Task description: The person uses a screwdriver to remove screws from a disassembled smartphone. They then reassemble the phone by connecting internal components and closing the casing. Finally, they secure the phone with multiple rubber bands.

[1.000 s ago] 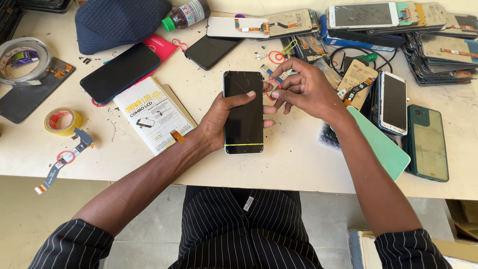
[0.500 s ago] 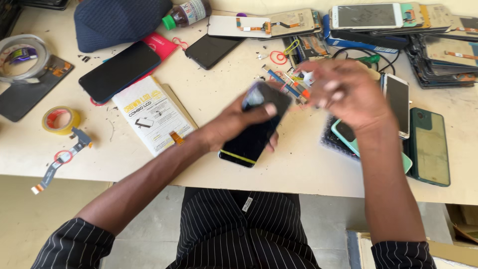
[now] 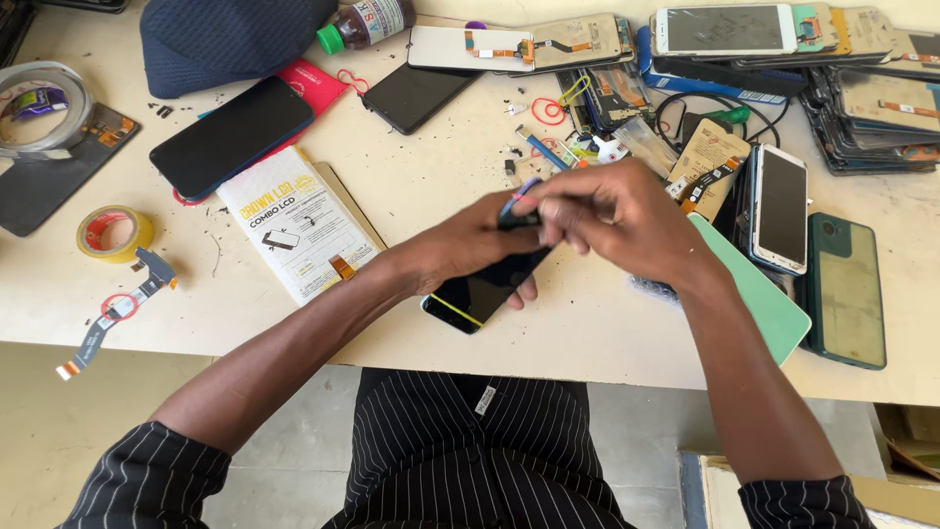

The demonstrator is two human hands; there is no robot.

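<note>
Now your left hand [image 3: 470, 245] holds the black phone [image 3: 482, 292] tilted just above the counter [image 3: 411, 186], near the front edge. Your right hand [image 3: 617, 220] is at the phone's far end, its fingers [image 3: 558, 208] pressed together, pinching something too small to tell.

We sit at a pale cream worktable [image 3: 607, 343] whose top is scuffed and dotted with dark specks, and its front edge runs straight across our view, from low on the left to a little lower on the right. Below that edge we see a plain beige floor [image 3: 294, 460], smooth and dull, with the corner of a cardboard box [image 3: 906, 460] showing at the lower right. The light falling on our table is even and soft, throwing only faint shadows, and no wall or window comes into our view.
</note>
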